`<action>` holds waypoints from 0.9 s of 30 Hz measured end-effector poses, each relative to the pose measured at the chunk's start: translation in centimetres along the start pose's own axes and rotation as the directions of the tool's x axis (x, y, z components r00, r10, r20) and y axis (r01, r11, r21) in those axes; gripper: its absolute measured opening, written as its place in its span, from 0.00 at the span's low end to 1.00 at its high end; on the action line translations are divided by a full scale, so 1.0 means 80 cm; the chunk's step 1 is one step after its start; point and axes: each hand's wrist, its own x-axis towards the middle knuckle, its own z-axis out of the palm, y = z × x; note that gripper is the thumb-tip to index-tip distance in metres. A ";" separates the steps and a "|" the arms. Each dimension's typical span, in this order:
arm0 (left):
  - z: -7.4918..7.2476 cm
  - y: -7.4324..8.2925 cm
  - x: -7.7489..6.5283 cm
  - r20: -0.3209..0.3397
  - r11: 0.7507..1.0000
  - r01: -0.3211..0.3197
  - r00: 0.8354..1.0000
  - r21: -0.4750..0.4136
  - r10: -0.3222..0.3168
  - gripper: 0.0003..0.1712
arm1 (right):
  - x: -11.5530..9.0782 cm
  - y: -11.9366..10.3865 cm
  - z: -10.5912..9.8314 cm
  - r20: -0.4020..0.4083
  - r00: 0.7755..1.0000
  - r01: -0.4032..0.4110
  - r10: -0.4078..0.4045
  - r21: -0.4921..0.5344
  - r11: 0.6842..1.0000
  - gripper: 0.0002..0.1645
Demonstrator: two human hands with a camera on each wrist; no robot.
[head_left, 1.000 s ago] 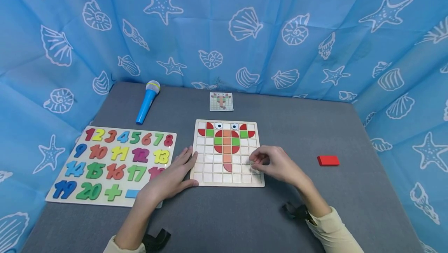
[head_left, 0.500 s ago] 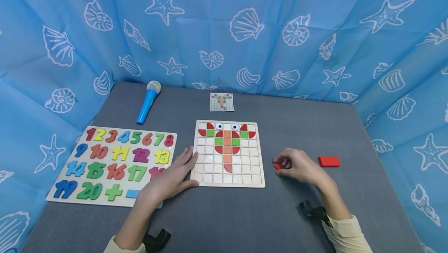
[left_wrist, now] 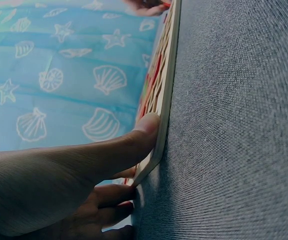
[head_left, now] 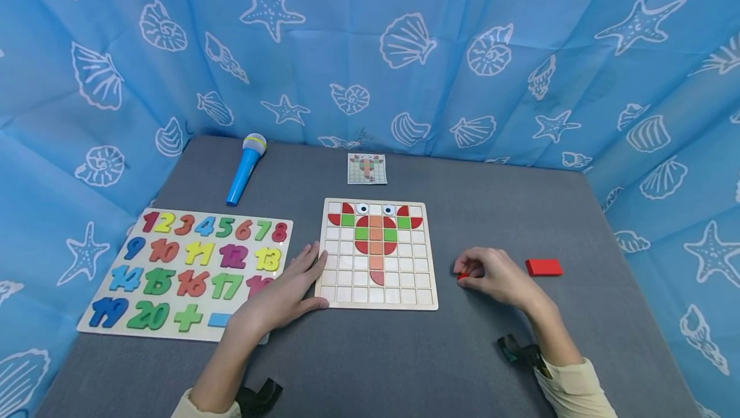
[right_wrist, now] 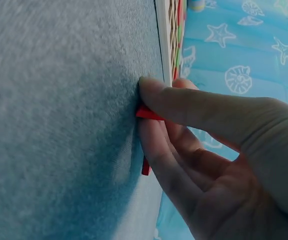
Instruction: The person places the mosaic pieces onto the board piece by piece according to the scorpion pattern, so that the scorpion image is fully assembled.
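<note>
On the grey table lies a wooden grid board [head_left: 406,278] bearing red quarter-circle, green and orange square tiles and two eye tiles in a figure. My left hand [head_left: 284,294] rests along its left edge, fingers extended and thumb [left_wrist: 148,124] against the board's near corner. To the right of the board, my right hand [head_left: 494,275] pinches a small red tile [right_wrist: 150,113] between thumb and fingers, close to the tabletop. The fingers cover most of this tile, so its full outline is hidden. A red rectangular block [head_left: 544,268] lies to the right of that hand.
A board of coloured numbers [head_left: 173,336] lies at the left, partly under my left forearm. Behind it is a blue toy microphone [head_left: 243,174]. A small picture card [head_left: 367,180] with a similar figure lies beyond the grid board. A blue shell-print curtain [head_left: 347,45] hangs around the table.
My right hand has moved right, from over the grid board's right edge to the table beside it, where a red tile shows in its fingers. The left hand stays put.
</note>
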 end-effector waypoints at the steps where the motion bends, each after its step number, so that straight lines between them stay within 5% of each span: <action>1: 0.000 0.001 0.000 0.000 1.000 0.000 1.000 0.002 0.000 0.56 | 0.000 -0.001 0.000 -0.003 1.000 -0.002 0.002 0.007 1.000 0.11; 7: -0.003 0.006 -0.001 0.015 1.000 0.020 1.000 0.012 -0.021 0.56 | 0.001 -0.005 0.001 -0.041 0.999 -0.008 0.011 0.055 0.998 0.11; 12: 0.007 -0.009 0.003 -0.024 1.000 -0.012 1.000 0.011 0.013 0.57 | 0.007 -0.014 0.004 -0.042 0.999 -0.004 0.009 0.122 0.992 0.11; 20: 0.001 -0.002 0.000 -0.005 1.000 -0.008 1.000 -0.007 0.008 0.57 | 0.029 -0.039 0.023 -0.006 0.995 0.102 -0.104 0.232 0.967 0.08; 27: 0.007 -0.009 0.005 -0.009 1.000 -0.001 1.000 0.007 0.001 0.58 | 0.049 -0.067 0.036 0.044 0.980 0.181 -0.194 0.209 0.961 0.08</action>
